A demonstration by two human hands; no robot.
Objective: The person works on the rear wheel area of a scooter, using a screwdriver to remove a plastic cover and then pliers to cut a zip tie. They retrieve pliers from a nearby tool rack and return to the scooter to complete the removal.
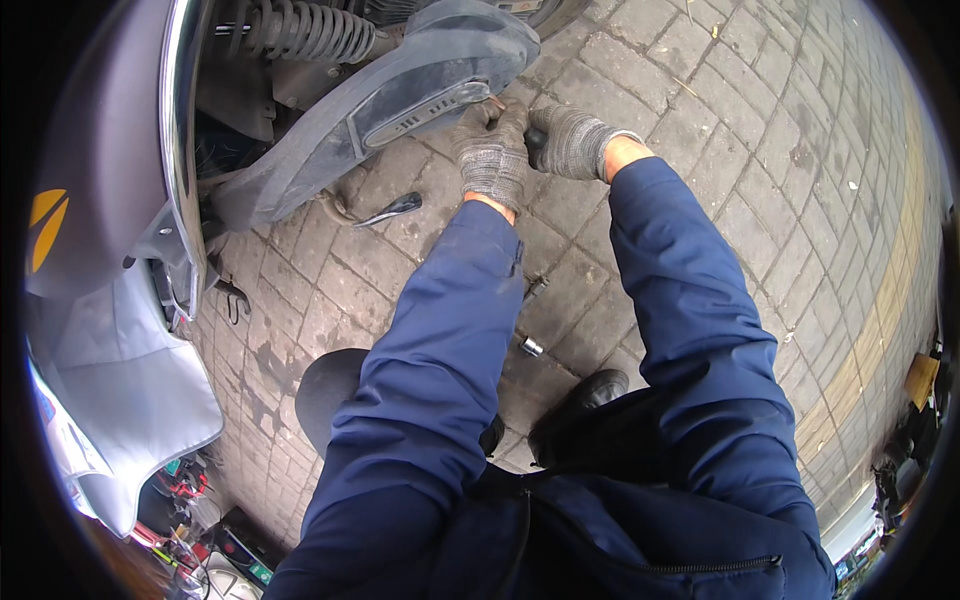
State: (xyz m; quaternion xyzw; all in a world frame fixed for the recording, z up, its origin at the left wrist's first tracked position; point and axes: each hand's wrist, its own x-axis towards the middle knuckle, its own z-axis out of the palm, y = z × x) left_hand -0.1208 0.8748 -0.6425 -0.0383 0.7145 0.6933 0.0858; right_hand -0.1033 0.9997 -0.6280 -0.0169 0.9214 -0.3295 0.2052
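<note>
Head view, hands (492,150) (575,142) at cover (400,80), possibly lettered

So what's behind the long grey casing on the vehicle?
A coil spring shows past its upper edge, and a lever with a black end juts out below. Whatever sits directly behind the grey casing is covered and can't be seen.

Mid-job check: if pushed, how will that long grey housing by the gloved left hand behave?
Probably stiff: the grey housing holds a broad moulded curve without sagging. It likely won't slide freely, since it appears to be part of the vehicle, close to the coil spring. Its smooth, dusty-looking face might let the left hand slip.
</note>
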